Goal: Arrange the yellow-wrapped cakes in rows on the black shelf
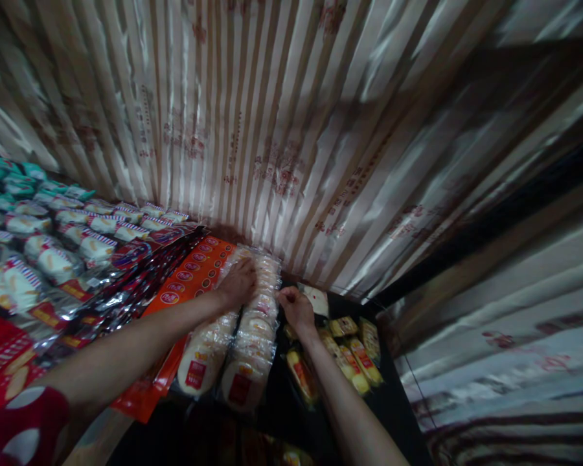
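Two long rows of clear-wrapped pale round flat cakes (260, 323) overlap side by side, with red labels showing at the near end. My left hand (239, 283) lies palm down on the far part of these rows, its fingers curled over a wrapped round cake. Just beyond the right edge of the rows is my right hand (296, 307), thumb and fingertips pinched together. Whatever may be between those fingertips is too small and dim to make out. An orange printed package (189, 278) lies beneath my left forearm, along the left row.
Yellow wrapped snack bars (364, 360) lie on the dark surface (393, 401) around my right forearm. A white packet (315, 299) sits behind them. Many white packs (97, 246) and green packs (17, 178) fill the left. A pleated printed curtain (272, 129) hangs close behind.
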A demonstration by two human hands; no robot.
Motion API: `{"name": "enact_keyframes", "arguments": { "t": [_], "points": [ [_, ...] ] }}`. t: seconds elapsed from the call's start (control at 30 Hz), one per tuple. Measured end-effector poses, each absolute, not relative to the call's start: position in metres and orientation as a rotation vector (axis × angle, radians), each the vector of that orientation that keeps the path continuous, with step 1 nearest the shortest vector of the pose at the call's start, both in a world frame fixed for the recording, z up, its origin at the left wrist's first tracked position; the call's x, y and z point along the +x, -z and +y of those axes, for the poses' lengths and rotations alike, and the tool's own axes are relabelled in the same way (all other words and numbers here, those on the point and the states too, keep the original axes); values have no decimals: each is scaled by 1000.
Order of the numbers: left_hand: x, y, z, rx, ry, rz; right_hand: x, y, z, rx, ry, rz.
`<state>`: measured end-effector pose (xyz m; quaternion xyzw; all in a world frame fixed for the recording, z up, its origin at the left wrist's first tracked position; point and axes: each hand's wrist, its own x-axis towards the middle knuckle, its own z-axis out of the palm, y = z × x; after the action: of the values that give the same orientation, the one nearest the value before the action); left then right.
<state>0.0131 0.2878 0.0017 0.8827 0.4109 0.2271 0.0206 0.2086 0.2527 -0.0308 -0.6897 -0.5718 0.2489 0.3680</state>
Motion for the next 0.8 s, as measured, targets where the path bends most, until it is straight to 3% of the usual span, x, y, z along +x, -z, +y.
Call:
{"name": "enact_keyframes", "arguments": {
  "t": [0.4,0.8],
  "points": [
    [7,-8,263,2736,-511,1214,203,22,243,-1842,-614,-1406],
    [15,6,271,2654,-741,1339,201,27,228,-1854,-591,-1573]
  ]
}}
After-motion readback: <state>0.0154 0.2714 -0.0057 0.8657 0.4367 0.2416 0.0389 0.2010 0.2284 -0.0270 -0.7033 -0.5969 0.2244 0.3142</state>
